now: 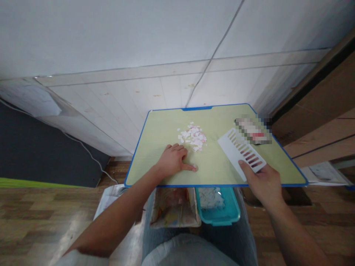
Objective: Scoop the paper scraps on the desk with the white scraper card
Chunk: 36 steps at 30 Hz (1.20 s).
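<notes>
My right hand (264,184) grips a white slotted plastic panel (231,155) at its near right corner. The thumb lies on top, and some of the fingers show through the slots from underneath. My left hand (173,160) rests on the light green board (155,129), holding nothing I can make out. Its thumb stretches out to the right, apart from the bent fingers. Just beyond that hand lies a loose heap of small white and pinkish paper scraps (194,136). The panel is held above the board, to the right of the heap.
A blurred-out flat object (252,129) lies at the board's right side. Below the near edge, a worn lined box (176,221) and a turquoise tray (222,218) with white bits sit by my lap. A wall stands behind; brown boxes (318,103) are at right.
</notes>
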Each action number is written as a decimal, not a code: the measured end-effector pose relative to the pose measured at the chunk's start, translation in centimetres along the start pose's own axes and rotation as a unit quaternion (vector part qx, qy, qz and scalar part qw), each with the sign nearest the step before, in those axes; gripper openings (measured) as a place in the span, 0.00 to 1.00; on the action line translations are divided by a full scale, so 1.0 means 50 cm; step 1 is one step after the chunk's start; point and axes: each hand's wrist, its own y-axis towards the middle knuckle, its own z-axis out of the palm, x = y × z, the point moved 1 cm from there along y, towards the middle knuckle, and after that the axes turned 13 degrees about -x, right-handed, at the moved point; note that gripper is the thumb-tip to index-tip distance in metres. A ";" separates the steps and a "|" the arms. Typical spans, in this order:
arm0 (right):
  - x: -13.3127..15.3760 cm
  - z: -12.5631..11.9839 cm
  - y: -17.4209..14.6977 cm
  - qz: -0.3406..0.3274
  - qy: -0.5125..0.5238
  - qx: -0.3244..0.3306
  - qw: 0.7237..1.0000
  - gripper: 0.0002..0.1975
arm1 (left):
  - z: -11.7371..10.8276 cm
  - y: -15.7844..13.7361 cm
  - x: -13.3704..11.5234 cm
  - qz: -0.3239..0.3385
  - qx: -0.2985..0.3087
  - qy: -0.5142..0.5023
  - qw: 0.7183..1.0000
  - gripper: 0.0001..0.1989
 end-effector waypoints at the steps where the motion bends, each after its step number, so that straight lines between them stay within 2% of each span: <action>1: 0.000 0.006 -0.003 -0.001 -0.005 0.009 1.000 0.19 | 0.007 0.013 -0.002 0.003 -0.009 0.000 1.000 0.33; 7: 0.001 0.026 0.001 -0.029 -0.022 0.088 0.995 0.21 | 0.037 0.074 -0.014 -0.006 -0.057 0.003 0.998 0.29; 10: 0.006 0.025 0.011 -0.020 0.017 0.070 0.997 0.19 | 0.037 0.086 -0.002 -0.028 -0.103 -0.019 0.994 0.26; 13: 0.017 0.023 0.022 -0.006 0.073 0.059 0.996 0.17 | 0.032 0.102 0.032 -0.061 -0.171 -0.056 0.982 0.22; 16: 0.028 0.026 0.036 0.026 0.115 0.132 0.984 0.17 | 0.033 0.136 0.078 -0.113 -0.249 -0.075 0.959 0.20; 18: 0.035 0.028 0.047 0.037 0.108 0.187 0.976 0.17 | 0.038 0.163 0.106 -0.149 -0.301 -0.071 0.939 0.18; 21: 0.044 0.030 0.063 0.035 0.086 0.226 0.970 0.15 | 0.050 0.191 0.137 -0.162 -0.366 -0.047 0.915 0.13; 25: 0.052 0.035 0.080 0.035 0.081 0.238 0.967 0.12 | 0.070 0.191 0.161 -0.146 -0.369 -0.041 0.917 0.17; 30: 0.043 0.035 0.097 -0.022 0.078 0.249 0.965 0.09 | 0.077 0.173 0.181 -0.193 -0.364 -0.076 0.908 0.17; 36: 0.022 0.025 0.110 -0.057 0.140 0.284 0.947 0.08 | 0.076 0.176 0.189 -0.206 -0.353 -0.096 0.908 0.07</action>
